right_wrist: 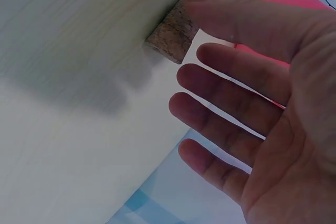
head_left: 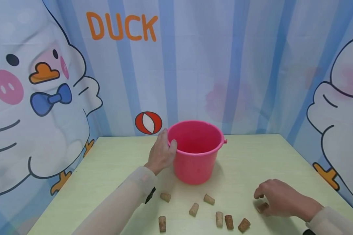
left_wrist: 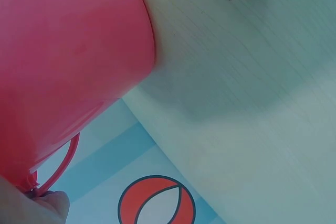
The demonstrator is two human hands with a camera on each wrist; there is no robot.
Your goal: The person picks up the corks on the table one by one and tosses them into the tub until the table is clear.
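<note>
Our left grip (head_left: 161, 151) is clamped on the bucket (head_left: 194, 169), upright on the counter (head_left: 120, 153). Right grip (head_left: 283, 199) apart, thumb at a cork (right_wrist: 173, 32) lying there; we can't tell if touching. Seven more corks (head_left: 194, 209) lie this side of the bucket.

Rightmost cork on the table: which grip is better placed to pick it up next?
Probably the right. The right grip is at the cork, thumb by it and fingers not closed round it, while the left grip holds the pink bucket by its rim, away from that cork.
</note>
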